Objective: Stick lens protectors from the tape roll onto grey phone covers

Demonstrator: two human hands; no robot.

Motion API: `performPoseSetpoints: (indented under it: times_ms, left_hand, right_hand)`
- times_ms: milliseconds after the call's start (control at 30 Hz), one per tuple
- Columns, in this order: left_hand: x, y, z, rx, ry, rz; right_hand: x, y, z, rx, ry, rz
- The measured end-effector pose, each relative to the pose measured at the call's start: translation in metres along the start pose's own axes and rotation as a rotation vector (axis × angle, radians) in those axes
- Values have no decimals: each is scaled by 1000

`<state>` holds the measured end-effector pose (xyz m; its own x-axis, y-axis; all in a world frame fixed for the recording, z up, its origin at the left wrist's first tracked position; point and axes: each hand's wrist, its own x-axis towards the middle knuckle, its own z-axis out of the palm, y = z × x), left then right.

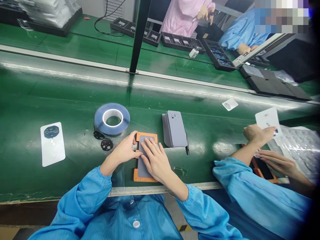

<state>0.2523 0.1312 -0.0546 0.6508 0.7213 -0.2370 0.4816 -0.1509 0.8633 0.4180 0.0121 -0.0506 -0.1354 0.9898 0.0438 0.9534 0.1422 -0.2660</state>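
An orange fixture (136, 175) lies near the front edge of the bench with a grey phone back panel (143, 166) set in it. My left hand (125, 149) grips the fixture's left side, its thumb at the panel's edge and its fingers by the upper left corner. Stretched flat across the panel, my right hand (156, 160) covers much of its middle and right side. Up and to the right stands a stack of similar grey phone back panels (178, 130) with camera holes. Two black camera-shaped pieces (107, 145) lie left of my left hand.
A roll of blue tape (100, 116) lies behind my left hand. Farther left is a white card with a dark camera piece (53, 151). Dark tweezers (187, 146) rest beside the stack. At right, a co-worker's hands (258, 135) hold a white card over another orange fixture (257, 170).
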Motion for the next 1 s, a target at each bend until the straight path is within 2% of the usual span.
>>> performPoseSetpoints:
  times_ms: [100,233,300,433,567,700,867,933,1000]
  left_hand:
    - [0,0,0,-4,6,8]
    - [1,0,0,2,18,1]
    - [0,1,-1,-1,15,-7]
    - [-3,5,-2,-42,27,-3]
    - [-5,7,2,-106,96,-14]
    - [-4,8,6,-241,171,-28]
    - [-4,11,0,-510,42,-62]
    - [-3,11,-3,-535,68,-64]
    - [-1,10,-4,-524,124,-69]
  right_hand:
    - [5,0,-1,25,15,38]
    - [-3,5,-6,115,-4,0]
    - [-14,5,-4,184,74,30]
    - [-38,1,9,277,272,213]
    - [-45,0,12,406,297,287]
    - [-42,-8,-7,571,355,322]
    - [-39,-27,-31,717,241,187]
    - [-34,-27,-31,714,226,182]
    - [-29,-23,-28,693,231,238]
